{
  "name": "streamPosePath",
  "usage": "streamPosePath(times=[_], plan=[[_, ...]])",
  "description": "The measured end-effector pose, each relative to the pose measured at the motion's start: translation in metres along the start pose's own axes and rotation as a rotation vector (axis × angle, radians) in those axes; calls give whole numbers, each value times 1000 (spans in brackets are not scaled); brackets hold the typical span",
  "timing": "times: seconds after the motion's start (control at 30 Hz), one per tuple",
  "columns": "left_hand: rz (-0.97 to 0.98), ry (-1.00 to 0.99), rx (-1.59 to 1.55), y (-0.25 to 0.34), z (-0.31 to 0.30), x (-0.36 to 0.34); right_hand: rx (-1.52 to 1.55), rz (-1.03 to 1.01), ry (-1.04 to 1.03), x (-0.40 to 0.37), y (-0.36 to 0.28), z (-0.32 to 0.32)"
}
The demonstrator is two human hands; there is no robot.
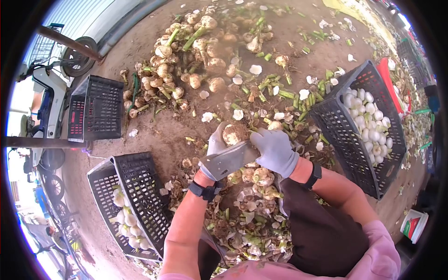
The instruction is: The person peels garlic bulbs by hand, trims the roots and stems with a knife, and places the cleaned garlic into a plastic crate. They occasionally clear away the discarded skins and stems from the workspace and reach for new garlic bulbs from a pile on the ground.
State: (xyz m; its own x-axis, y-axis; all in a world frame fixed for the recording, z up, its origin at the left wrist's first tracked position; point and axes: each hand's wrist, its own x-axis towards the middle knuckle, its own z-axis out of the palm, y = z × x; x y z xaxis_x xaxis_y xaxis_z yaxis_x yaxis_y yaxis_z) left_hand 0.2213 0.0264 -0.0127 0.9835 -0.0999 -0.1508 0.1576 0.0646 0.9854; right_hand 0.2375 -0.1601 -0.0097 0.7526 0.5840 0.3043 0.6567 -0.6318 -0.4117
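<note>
My gloved left hand [216,141] is closed round an untrimmed garlic bulb [234,134] with dirty roots and outer skin. My gloved right hand [276,148] is closed on a broad knife [228,161], its handle hidden in the fist. The wide metal blade lies across the front of my left wrist, just below the bulb. More garlic bulbs [262,177] lie between my knees, above a heap of peeled skins and cut stalks [252,228].
A large pile of untrimmed garlic [193,60] lies ahead on the dirt floor. Black crates with white bulbs stand at right [336,126] and lower left [144,186]. Another black crate [95,109] stands further left, near a parked motorbike [49,93]. A white tub [414,226] sits far right.
</note>
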Motion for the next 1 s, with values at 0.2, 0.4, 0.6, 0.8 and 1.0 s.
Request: streamPosePath(times=[0.2, 0.4, 0.6, 0.8, 1.0], plan=[[124, -4, -187, -27, 1, 0, 23, 82, 22, -4, 2, 0], [442, -223, 503, 59, 22, -24, -15, 516, -393, -7, 100, 17], [519, 185, 828, 31, 10, -8, 441, 529, 164, -28, 63, 8], [237, 416, 439, 10, 4, -12, 627, 698, -100, -53, 67, 26], [-232, 214, -744, -13, -9, -15, 704, 670, -70, -56, 59, 24]])
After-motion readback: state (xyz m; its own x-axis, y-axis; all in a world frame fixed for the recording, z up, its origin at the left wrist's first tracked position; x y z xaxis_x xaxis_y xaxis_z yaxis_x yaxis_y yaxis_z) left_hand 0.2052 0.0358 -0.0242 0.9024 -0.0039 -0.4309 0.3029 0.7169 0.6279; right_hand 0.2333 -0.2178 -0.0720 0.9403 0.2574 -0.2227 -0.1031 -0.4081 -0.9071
